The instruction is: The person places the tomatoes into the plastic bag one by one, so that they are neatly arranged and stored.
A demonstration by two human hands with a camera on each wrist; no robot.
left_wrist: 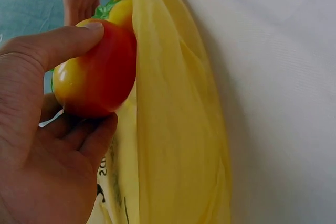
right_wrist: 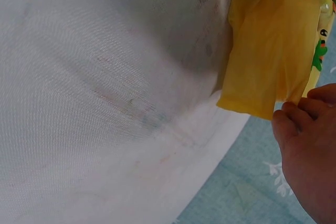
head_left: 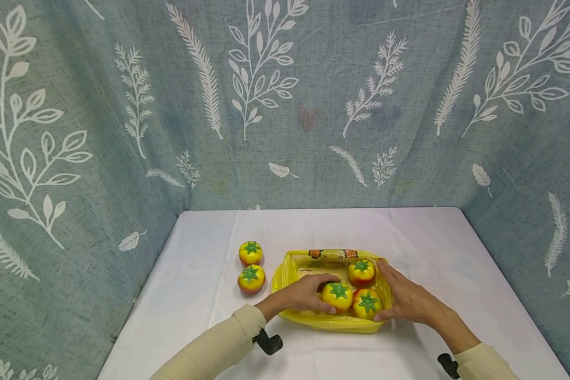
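Observation:
My left hand (head_left: 309, 293) grips a yellow-and-red toy tomato (head_left: 337, 296) with a green star-shaped top, inside an opened yellow plastic bag (head_left: 323, 323). In the left wrist view, the thumb lies over the toy tomato (left_wrist: 100, 72) and the fingers curl beneath it. Two more toy tomatoes, one at the back (head_left: 361, 272) and one at the front (head_left: 367, 303), sit at the bag's right end. My right hand (head_left: 410, 299) holds that end by its rim, fingers at the back and thumb at the front. In the right wrist view, its fingertips (right_wrist: 286, 121) touch the bag's edge.
Left of the bag, two toy tomatoes, a rear one (head_left: 250, 253) and a front one (head_left: 251, 279), stand on the white tablecloth (head_left: 209, 237). A grey-green leaf-patterned curtain (head_left: 304, 174) encloses the back and sides. Printed pictures mark the bag's back rim.

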